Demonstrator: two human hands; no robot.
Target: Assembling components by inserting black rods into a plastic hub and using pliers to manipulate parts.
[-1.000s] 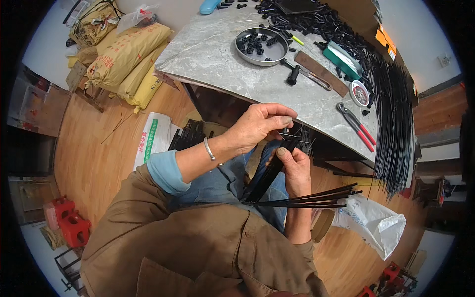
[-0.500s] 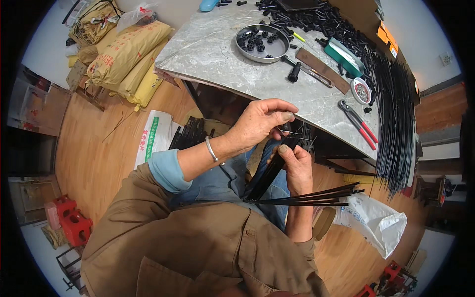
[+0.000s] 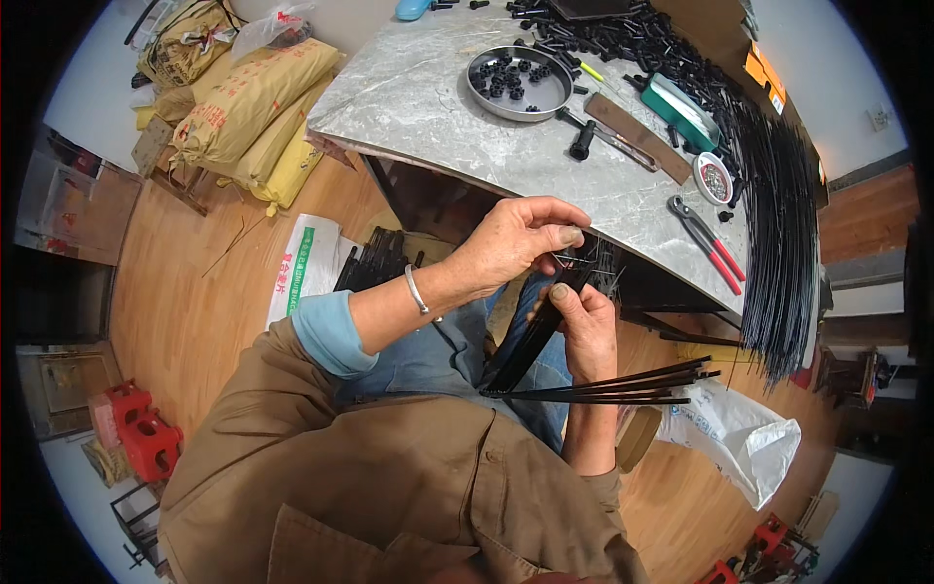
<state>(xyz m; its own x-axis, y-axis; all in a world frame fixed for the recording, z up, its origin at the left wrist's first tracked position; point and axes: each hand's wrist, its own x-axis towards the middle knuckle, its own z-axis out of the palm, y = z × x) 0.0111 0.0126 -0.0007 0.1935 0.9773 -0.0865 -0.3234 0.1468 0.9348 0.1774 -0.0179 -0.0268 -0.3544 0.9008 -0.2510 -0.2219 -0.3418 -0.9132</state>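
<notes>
My right hand (image 3: 585, 326) is closed around the upper part of a bundle of slim black rods (image 3: 525, 352), its thumb lying along the top. The bundle slants down to my lap, and several black rods (image 3: 623, 386) fan out to the right from its lower end. Just above, my left hand (image 3: 520, 238) has thumb and forefinger pinched together by the bundle's upper end. Thin shiny wire-like ends (image 3: 581, 260) show under those fingertips; what the pinch holds is too small to make out. A bracelet circles the left wrist.
The grey table (image 3: 418, 107) bears a round metal dish (image 3: 520, 84) of black parts, a brown bar (image 3: 637, 136), red-handled pliers (image 3: 705, 243), a green box (image 3: 681, 112) and a white tub (image 3: 713, 179). Long black wires (image 3: 778, 253) hang over its right edge. Sacks (image 3: 258, 107) lie at far left.
Both hands stay in nearly the same place, the left fingertips shifting very slightly at the bundle's upper end. The view has moved a touch.
</notes>
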